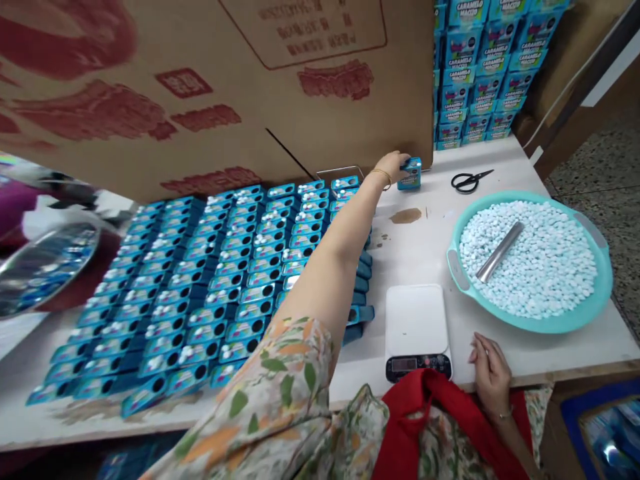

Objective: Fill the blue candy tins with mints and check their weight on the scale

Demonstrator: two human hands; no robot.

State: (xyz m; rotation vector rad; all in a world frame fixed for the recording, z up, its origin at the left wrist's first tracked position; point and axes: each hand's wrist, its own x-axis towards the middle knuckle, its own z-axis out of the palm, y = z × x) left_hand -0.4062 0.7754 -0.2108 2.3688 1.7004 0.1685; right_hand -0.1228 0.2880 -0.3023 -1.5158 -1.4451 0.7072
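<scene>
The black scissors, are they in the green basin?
No, the black scissors lie on the table, outside the green basin.

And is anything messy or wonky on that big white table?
Yes! A brown patch, with small dark spots beside it, marks the table beyond the scale. It looks like a spill or stain. One blue box at the near edge sits crooked beside its neighbours.
</scene>
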